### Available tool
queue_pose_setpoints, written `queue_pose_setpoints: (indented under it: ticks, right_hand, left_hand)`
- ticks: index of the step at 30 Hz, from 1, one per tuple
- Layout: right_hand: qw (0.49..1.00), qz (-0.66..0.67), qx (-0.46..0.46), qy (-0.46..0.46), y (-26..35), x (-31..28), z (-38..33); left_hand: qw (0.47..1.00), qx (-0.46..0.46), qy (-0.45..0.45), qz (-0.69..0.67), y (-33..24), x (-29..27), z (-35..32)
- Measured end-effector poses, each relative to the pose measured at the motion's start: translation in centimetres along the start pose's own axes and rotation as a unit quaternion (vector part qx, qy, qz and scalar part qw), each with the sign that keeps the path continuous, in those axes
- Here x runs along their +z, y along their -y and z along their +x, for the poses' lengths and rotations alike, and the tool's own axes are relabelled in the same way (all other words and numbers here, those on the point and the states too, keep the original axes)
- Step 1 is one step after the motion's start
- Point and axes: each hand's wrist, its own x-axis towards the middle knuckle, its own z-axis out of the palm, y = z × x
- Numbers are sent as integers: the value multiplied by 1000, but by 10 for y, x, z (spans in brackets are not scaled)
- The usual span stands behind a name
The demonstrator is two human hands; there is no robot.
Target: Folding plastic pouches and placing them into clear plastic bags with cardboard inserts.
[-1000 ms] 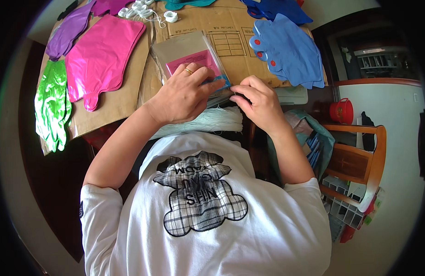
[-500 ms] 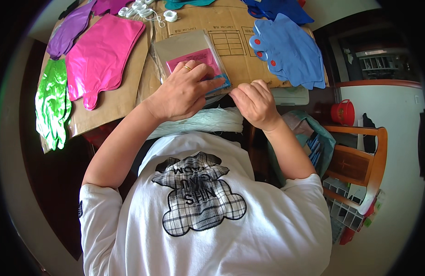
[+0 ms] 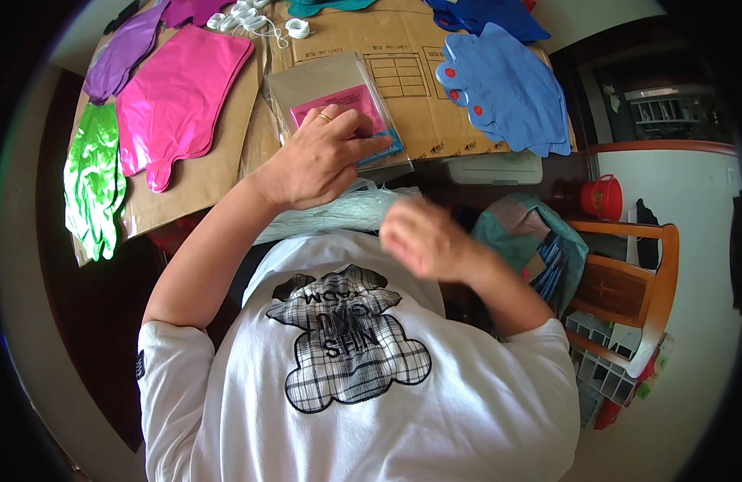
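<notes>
A clear flat plastic bag (image 3: 313, 76) lies near the front edge of the cardboard surface, with a pink and blue piece (image 3: 348, 98) inside it. My left hand (image 3: 321, 157) bends over the bag's lower part and holds it down, its forefinger pointing right across the blue strip. A gold ring is on one finger. Just in front of my chest, my right hand (image 3: 423, 241) is smeared by motion, so its fingers cannot be made out. Beside it, a bundle of pale translucent film or strands (image 3: 331, 218) lies across my lap.
Flat foil balloons lie around the cardboard (image 3: 198, 197): pink (image 3: 182, 96), green (image 3: 95, 181), purple (image 3: 124, 64) and light blue (image 3: 507, 92). White ribbon rolls (image 3: 299, 29) sit at the back. At right are a teal bag (image 3: 499, 218), a wooden chair (image 3: 628, 277) and a red bucket (image 3: 602, 198).
My right hand has left the bag's lower right corner and moved down and left toward my chest. My left hand has stayed on the bag.
</notes>
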Motion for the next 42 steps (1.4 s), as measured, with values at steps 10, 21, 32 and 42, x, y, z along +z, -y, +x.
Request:
queue_pose_setpoints:
  ticks: [10,21,32,42]
  right_hand:
    - [967,49,178,-175,-8,-4,-17]
    - [878,459,114,67,33,-21,0]
    - [918,-293,237,-127,-132,64,-13]
    - [894,-383,228,-42,-59,9,-41]
  left_hand:
    - [1000,-13,19,-9,-1,-4,-1]
    - [1000,7,4,-29,5,-1,-4]
    - [996,29,-44,-65,10,-15,-19]
    - [996,-22,-67,62,-14,-42,-80]
